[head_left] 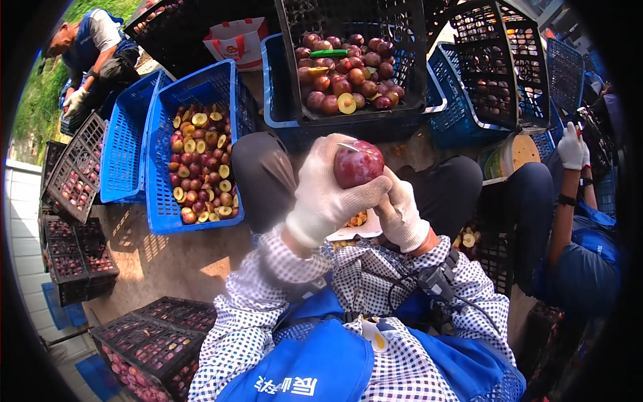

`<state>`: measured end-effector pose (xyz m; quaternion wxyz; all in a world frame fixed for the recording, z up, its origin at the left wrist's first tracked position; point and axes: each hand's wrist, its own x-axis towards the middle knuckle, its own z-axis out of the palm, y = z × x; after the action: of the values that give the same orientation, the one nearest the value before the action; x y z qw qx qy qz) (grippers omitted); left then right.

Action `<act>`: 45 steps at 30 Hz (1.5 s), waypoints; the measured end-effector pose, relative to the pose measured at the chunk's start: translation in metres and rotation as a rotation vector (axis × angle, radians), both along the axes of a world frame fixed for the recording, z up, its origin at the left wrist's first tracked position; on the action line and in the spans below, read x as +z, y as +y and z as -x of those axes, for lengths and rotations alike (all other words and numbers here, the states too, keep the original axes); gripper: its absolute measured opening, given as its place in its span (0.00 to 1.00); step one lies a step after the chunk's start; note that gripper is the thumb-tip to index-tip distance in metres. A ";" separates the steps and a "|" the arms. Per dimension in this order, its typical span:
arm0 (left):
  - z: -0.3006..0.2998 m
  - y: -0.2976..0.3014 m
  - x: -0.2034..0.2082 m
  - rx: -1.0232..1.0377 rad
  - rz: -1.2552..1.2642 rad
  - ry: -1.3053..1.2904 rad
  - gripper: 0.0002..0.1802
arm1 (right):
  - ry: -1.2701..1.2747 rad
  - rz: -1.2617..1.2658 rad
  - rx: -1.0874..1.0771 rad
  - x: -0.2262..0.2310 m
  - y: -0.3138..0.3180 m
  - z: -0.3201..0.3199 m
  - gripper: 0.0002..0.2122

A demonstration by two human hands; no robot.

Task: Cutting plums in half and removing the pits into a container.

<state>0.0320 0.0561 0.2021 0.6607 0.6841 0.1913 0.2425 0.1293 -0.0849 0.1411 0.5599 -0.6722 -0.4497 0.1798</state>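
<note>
My left hand [318,194], in a white knit glove, is closed around a dark red plum [360,167] in front of my chest. A thin silvery sliver, like a blade tip, shows at the plum's upper left. My right hand [403,213], gloved too, is closed against the plum's lower right; what its fingers hold is hidden. Beneath my hands, partly covered, is a white container [365,232] with cut fruit pieces. Beyond them, a black crate [362,120] holds whole plums, a cut half and a green-handled object [327,53].
Left of my knee stands a blue crate [155,167] of halved plums, with another blue crate [120,161] beside it. Black crates [144,328] of plums are at lower left. More crates [495,60] stand at upper right. Co-workers sit at right [589,248] and far left [100,47].
</note>
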 end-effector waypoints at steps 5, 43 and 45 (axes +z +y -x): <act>-0.003 0.022 -0.021 -0.282 0.376 0.035 0.36 | 0.086 0.107 0.050 0.020 -0.003 -0.008 0.19; -0.030 0.031 0.015 -0.312 0.449 -0.220 0.34 | 0.505 -0.413 -0.194 0.055 0.050 -0.029 0.15; -0.029 0.030 0.016 -0.263 0.406 -0.188 0.36 | 0.452 -0.363 -0.288 0.053 0.060 -0.018 0.17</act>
<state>0.0612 0.0863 0.2181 0.8252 0.5311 0.0832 0.1734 0.1469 -0.0251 0.1944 0.7761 -0.5612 -0.2390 0.1601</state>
